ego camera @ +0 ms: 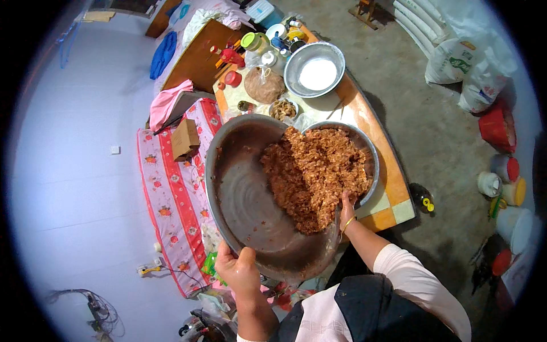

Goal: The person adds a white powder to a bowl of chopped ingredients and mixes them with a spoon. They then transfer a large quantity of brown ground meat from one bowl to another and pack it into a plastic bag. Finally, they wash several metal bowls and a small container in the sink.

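A large metal basin (pixel 243 205) is tilted over a smaller metal bowl (pixel 375 171) on the table. My left hand (pixel 240 267) grips the basin's near left rim, with the thumb uppermost. At the right rim is my right hand (pixel 347 211), wearing a gold-coloured bangle; its fingers are partly hidden behind the basin wall. A thick mass of reddish-brown minced mixture (pixel 316 175) spans from the basin into the smaller bowl, covering most of the bowl's inside. Smears of the mixture cling to the basin's bare inner wall.
On the table (pixel 376 128) stand a metal bowl of white contents (pixel 318 73), a dish of food pieces (pixel 283 110), a bagged brown lump (pixel 264 85) and a green-lidded jar (pixel 255 42). A cardboard box (pixel 185 140) lies on the floral cloth at left. White sacks (pixel 451 62) stand at right.
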The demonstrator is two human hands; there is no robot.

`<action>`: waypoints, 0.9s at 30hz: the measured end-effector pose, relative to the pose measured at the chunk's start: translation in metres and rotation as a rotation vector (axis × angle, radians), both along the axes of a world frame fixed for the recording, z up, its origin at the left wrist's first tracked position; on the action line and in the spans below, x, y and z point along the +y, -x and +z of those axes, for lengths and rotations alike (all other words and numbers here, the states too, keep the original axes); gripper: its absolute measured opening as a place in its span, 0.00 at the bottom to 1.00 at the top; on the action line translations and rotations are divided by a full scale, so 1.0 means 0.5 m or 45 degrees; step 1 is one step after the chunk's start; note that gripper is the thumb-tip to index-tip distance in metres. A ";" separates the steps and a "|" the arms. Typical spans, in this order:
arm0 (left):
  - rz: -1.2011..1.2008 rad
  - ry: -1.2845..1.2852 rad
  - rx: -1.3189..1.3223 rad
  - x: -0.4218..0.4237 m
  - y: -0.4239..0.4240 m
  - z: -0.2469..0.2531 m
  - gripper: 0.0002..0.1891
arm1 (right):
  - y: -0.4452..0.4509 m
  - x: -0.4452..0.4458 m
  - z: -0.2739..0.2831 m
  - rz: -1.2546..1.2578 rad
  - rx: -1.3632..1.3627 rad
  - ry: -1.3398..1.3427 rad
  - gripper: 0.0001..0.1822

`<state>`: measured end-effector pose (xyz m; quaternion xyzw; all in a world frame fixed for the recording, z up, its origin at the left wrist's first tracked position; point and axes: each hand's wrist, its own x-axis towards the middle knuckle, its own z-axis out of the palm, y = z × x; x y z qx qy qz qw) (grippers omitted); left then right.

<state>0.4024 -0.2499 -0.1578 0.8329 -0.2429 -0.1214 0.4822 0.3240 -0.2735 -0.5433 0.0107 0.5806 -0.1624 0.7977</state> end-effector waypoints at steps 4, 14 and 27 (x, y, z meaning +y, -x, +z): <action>0.013 -0.008 -0.049 0.007 0.018 0.014 0.12 | 0.005 -0.011 0.124 -0.009 -0.151 -0.019 0.60; 0.030 -0.185 -0.192 -0.009 0.068 0.043 0.10 | -0.043 0.052 0.065 -0.481 -0.573 -0.294 0.51; -0.004 -0.115 -0.305 -0.020 0.081 0.044 0.07 | -0.099 0.053 0.049 -0.667 -0.427 -0.203 0.47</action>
